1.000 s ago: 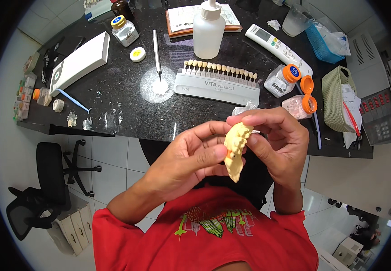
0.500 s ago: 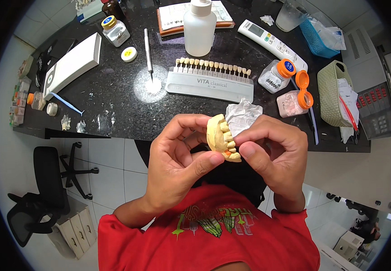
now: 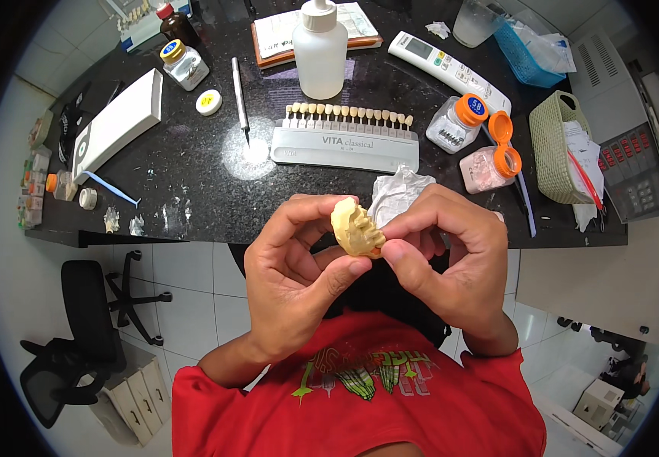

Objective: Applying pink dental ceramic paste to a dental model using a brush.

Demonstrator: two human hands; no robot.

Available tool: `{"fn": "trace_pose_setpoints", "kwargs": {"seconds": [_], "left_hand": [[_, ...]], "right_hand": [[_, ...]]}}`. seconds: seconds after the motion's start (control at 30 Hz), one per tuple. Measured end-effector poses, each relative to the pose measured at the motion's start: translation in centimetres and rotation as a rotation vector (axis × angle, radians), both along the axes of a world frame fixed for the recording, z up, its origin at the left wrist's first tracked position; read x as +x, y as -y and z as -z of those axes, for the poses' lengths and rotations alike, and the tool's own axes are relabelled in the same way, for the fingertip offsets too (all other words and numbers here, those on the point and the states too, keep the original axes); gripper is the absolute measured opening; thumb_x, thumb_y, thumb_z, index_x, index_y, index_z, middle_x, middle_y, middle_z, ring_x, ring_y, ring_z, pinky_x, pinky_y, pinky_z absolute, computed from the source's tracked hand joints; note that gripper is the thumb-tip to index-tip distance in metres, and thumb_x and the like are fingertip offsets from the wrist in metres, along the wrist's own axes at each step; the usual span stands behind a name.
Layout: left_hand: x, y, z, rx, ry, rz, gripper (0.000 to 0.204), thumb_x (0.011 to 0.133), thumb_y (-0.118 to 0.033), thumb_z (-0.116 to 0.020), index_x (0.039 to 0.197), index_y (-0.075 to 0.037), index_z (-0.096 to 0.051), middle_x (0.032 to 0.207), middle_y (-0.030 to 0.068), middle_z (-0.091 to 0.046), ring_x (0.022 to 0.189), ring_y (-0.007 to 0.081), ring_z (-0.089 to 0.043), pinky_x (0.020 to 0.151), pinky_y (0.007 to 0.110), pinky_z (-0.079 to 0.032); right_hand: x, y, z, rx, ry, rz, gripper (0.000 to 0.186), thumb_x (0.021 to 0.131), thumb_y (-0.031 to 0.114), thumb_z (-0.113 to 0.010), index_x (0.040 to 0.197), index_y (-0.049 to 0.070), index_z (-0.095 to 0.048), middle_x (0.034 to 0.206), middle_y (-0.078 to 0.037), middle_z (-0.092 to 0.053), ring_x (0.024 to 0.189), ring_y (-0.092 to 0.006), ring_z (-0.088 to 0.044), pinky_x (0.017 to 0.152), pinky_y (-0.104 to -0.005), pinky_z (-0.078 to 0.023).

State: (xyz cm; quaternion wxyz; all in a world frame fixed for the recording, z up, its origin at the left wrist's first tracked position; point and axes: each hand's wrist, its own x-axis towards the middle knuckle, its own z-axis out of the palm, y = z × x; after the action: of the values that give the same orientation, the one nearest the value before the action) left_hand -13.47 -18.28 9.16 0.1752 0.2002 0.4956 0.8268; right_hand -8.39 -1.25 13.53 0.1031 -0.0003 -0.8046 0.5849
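Dental model [image 3: 352, 232] turned, held in left grip [image 3: 287, 278]

One dental model [image 3: 351, 232], two baskets [image 3: 523, 65] [image 3: 548, 164], one remote control [image 3: 451, 72]

The pale-yellow curved dental model [image 3: 352, 231], orange spot [image 3: 376, 252] at its lower edge, is held tilted in the left grip [image 3: 290, 266], toothed side toward the right grip [image 3: 455, 259].

I saw bare hands [image 3: 287, 278], loose red sleeves [image 3: 201, 392], and a red shirt [image 3: 360, 419] printed in front with green shapes and lettering [image 3: 363, 373].
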Motion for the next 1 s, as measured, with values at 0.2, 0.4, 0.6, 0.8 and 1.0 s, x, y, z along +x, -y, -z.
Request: {"fn": "trace_pose_setpoints", "kwargs": {"seconds": [0.2, 0.4, 0.6, 0.8, 1.0], "left_hand": [[-0.07, -0.24, -0.15, -0.013, -0.071, -0.02, 0.044, 0.079, 0.011, -0.068, 0.118, 0.005, -0.051, 0.117, 0.0113, -0.051, 0.113, 0.0207, -0.055, 0.096, 0.033, -0.053], [-0.12, -0.13, -0.05, -0.018, -0.079, -0.016, 0.043, 0.079, 0.011, -0.068, 0.119, 0.005, -0.052, 0.115, 0.0113, -0.051, 0.112, 0.0202, -0.055, 0.095, 0.032, -0.053], [-0.05, -0.26, -0.09, -0.057, -0.131, -0.05, 0.043, 0.079, 0.01, -0.068, 0.118, 0.005, -0.052, 0.114, 0.0107, -0.051, 0.11, 0.02, -0.055, 0.095, 0.032, -0.053], [0.14, -0.44, 0.29, -0.008, -0.034, -0.048, 0.044, 0.078, 0.008, -0.071, 0.118, 0.005, -0.052, 0.114, 0.0101, -0.05, 0.109, 0.0199, -0.056, 0.094, 0.032, -0.054], [0.18, -0.44, 0.31, -0.029, -0.068, -0.039, 0.043, 0.078, 0.008, -0.07, 0.117, 0.005, -0.051, 0.113, 0.01, -0.05, 0.109, 0.0192, -0.056, 0.093, 0.031, -0.054]], "right_hand": [[-0.04, 0.13, -0.02, 0.016, -0.062, 0.062, 0.01, 0.073, 0.005, -0.073, 0.082, 0.003, -0.069, 0.067, -0.001, -0.058, 0.055, -0.006, -0.049, 0.047, -0.0208, -0.036], [-0.06, 0.09, 0.07, 0.035, -0.072, 0.051, 0.011, 0.073, 0.004, -0.073, 0.083, 0.003, -0.07, 0.067, -0.002, -0.058, 0.054, -0.0067, -0.05, 0.047, -0.0212, -0.037], [0.07, -0.33, -0.05, 0.093, -0.085, 0.014, 0.015, 0.074, 0.004, -0.073, 0.088, 0.003, -0.071, 0.068, -0.003, -0.061, 0.053, -0.0071, -0.05, 0.047, -0.0216, -0.038], [0.3, -0.33, -0.25, 0.081, -0.044, 0.056, 0.013, 0.075, 0.007, -0.075, 0.087, 0.004, -0.071, 0.068, -0.001, -0.061, 0.052, -0.005, -0.047, 0.046, -0.0206, -0.034], [0.44, -0.45, 0.24, 0.037, -0.044, 0.068, 0.01, 0.075, 0.007, -0.075, 0.082, 0.004, -0.069, 0.067, -0.001, -0.059, 0.051, -0.0043, -0.044, 0.045, -0.0204, -0.032]]}}
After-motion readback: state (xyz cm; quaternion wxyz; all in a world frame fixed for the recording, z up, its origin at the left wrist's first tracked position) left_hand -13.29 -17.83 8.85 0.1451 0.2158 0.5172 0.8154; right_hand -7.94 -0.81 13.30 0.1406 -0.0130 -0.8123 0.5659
